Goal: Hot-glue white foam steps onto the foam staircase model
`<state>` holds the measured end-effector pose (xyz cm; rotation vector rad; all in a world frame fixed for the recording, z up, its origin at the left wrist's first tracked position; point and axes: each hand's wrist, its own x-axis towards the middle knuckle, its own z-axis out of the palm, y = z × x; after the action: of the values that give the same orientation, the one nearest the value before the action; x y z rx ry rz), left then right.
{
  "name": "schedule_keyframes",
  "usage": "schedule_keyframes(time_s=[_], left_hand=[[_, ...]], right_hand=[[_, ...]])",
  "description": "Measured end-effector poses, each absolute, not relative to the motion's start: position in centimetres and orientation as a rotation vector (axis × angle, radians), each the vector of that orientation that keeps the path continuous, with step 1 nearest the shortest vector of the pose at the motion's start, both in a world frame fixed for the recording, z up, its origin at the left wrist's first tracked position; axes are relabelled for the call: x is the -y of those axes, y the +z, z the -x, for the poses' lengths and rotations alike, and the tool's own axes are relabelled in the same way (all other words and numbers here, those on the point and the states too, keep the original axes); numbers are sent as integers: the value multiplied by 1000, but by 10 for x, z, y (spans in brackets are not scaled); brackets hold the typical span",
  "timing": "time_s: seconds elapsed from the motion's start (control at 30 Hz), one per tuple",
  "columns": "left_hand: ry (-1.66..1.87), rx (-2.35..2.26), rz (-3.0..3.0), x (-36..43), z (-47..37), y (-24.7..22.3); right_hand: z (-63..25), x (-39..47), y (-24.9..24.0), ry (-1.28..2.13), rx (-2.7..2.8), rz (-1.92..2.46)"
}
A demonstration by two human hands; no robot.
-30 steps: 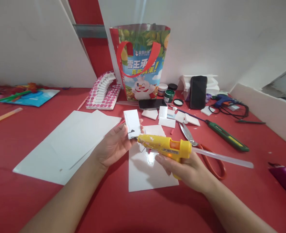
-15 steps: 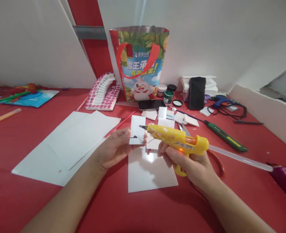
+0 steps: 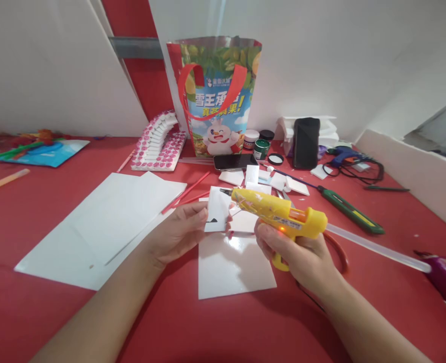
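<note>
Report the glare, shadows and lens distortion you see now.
Head view: glare whitens a patch of the white sheet; in the same head view, soft shadow lies across it below the yellow glue gun, and wide-angle stretch seems strongest toward the corners.

The yellow glue gun (image 3: 277,209), its orange light (image 3: 281,229) lit, has a clear stick (image 3: 377,247) at its right end. Its nozzle (image 3: 226,191) points left, by the far edge of a white card (image 3: 215,207); there I see a black mark (image 3: 212,220) nearer.

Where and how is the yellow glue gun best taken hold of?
The yellow glue gun is likely best gripped by its handle, from the right, as the right hand does: it drops downward, away from the left-pointing nozzle.
</note>
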<state>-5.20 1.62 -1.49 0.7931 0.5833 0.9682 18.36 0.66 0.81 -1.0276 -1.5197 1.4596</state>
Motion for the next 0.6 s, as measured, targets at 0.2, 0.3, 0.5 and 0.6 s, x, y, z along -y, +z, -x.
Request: schedule_keyframes(time_s=[0.2, 0.3, 0.5, 0.6], left_hand=[[965, -580, -802, -16, 52, -16], [962, -568, -805, -15, 52, -17], [968, -564, -795, -15, 52, -16], [978, -570, -794, -15, 51, -15]], right_hand=[[-184, -7, 6, 1462, 1525, 1034], [-185, -6, 6, 1454, 1535, 1030], [-183, -6, 9, 1435, 1551, 1035], [-183, -6, 9, 1433, 1555, 1047]])
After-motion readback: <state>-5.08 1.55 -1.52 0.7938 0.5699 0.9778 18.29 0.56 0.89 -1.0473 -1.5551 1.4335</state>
